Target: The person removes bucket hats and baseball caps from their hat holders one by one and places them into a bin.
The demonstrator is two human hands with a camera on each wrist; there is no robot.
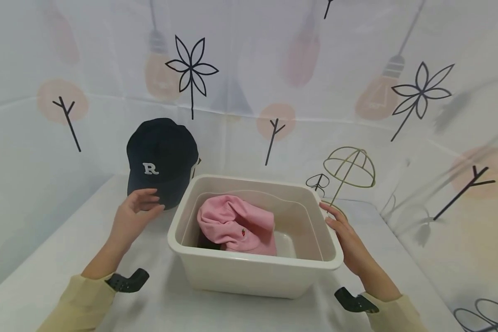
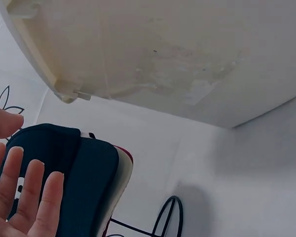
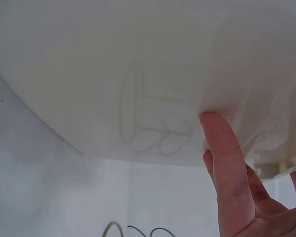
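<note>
A white plastic basin stands in the middle of the table. Inside it lies a crumpled pink cloth hat with a small strawberry motif, and something dark shows under its left side. My right hand touches the basin's right side, fingertips at the rim and thumb against the outer wall. To the left of the basin, my left hand is held up with its fingers spread, holding nothing. Just behind it is a navy cap with a white R; cream and red edges show behind its brim in the left wrist view.
Behind the basin on the right stands a gold wire stand with a domed top. A white cloth backdrop printed with bulbs and flowers rises behind the white table. Black wrist cameras sit on both wrists.
</note>
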